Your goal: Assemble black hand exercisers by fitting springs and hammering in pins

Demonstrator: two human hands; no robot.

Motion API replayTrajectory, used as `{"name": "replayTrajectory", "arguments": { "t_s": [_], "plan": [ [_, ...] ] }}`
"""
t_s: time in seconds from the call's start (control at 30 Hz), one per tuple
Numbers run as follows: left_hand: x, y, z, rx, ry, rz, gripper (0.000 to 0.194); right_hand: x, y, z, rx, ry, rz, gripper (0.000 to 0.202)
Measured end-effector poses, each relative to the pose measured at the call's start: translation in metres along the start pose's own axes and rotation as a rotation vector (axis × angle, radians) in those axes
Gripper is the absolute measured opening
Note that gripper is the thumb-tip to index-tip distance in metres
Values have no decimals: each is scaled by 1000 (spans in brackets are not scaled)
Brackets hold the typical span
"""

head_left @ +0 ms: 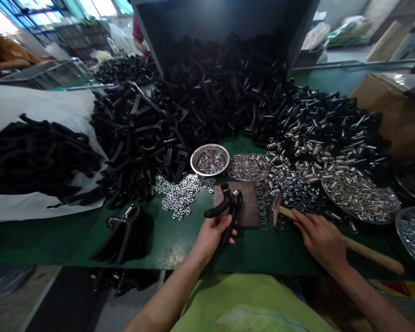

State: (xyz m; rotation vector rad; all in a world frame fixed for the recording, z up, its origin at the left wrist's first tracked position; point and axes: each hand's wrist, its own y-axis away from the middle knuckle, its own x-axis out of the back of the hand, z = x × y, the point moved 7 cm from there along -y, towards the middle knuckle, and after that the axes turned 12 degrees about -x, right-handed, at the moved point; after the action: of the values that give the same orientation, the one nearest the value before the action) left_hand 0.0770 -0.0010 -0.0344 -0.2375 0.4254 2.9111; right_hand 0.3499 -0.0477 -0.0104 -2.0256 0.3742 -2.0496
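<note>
My left hand (214,233) is closed on a black clamp-like part (224,207), whose upper end rests over a flat brown metal plate (251,207). A small coiled spring shows at the top of the part. To the right, my right hand (320,237) is wrapped round the wooden handle of a hammer (370,253). The hammer's head lies low beside the plate's right edge, near a row of thin metal rings (263,207). Just beyond the plate are a round bowl of small metal pins (210,161) and an oval tray of small parts (248,167).
Black parts (207,101) are heaped across the back. Springs (309,152) and a pin tray (363,196) lie right, nuts (180,196) left of the plate. Stacked black parts (121,235) stand at the front left. A person in orange (12,50) is at the far left.
</note>
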Motion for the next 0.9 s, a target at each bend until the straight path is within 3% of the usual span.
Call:
{"name": "replayTrajectory", "arguments": {
  "t_s": [0.07,0.17,0.3,0.43,0.53,0.63,0.77,0.9],
  "plan": [
    [-15,6,-9,106,208,21,59,-2,-2,6,19,16,15,29],
    [-29,16,-16,166,293,58,59,2,-25,-5,25,-92,37,25],
    [-31,25,-1,72,42,-32,50,2,-91,-44,49,-353,16,23],
    [-22,17,34,-166,-329,-143,46,-28,-167,-81,78,-378,-102,24],
    [-14,-6,61,-385,-607,-129,34,-55,-205,-89,53,-243,-193,26],
    [-15,-42,77,-534,-840,-110,22,-69,-220,-83,50,-191,-235,25],
    [-29,-98,77,-619,-1129,-137,18,-77,-216,-72,56,-140,-293,20],
    [-45,-144,68,-586,-1418,-164,25,-76,-213,-71,37,-117,-309,22]
  ]
}}
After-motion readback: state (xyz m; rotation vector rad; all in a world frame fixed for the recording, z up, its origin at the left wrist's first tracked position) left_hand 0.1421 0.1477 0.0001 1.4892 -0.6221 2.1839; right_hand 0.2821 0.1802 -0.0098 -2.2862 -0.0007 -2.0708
